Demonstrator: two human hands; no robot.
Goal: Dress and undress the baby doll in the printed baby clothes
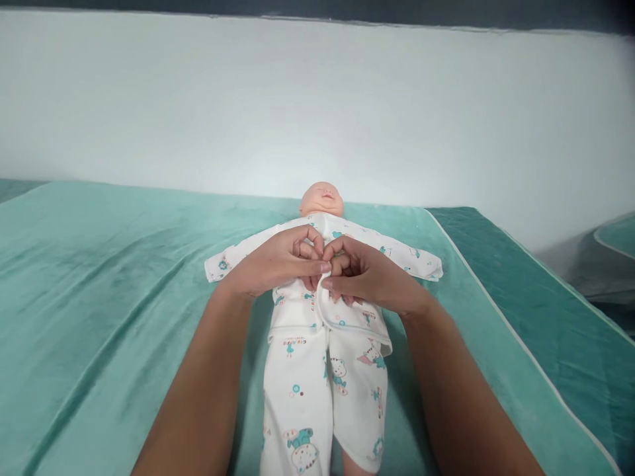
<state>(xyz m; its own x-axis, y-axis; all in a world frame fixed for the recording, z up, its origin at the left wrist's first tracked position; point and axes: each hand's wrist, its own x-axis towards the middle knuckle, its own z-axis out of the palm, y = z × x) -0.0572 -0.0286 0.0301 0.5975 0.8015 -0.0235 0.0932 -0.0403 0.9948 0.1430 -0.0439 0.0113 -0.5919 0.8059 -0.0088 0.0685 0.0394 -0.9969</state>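
A baby doll [322, 198] lies on its back, its head at the far end. It wears a white printed jacket [292, 314] and matching white trousers [297, 396], with both sleeves spread out sideways. Over the chest, my left hand [285, 258] pinches the jacket's front edge between thumb and fingers. My right hand [364, 268] meets it there, its thumb and fingers closed on the same front opening. Below the hands the two front panels part slightly. Any fastener between the fingertips is hidden. One bare doll leg shows below the shorter-looking trouser leg.
A light green cloth [124, 297] with some creases lies under the doll. To the right, a darker green cover [536, 297] shows beyond its pale edge. A white wall [317, 99] stands directly behind. Part of another green-topped surface [620, 235] appears at far right.
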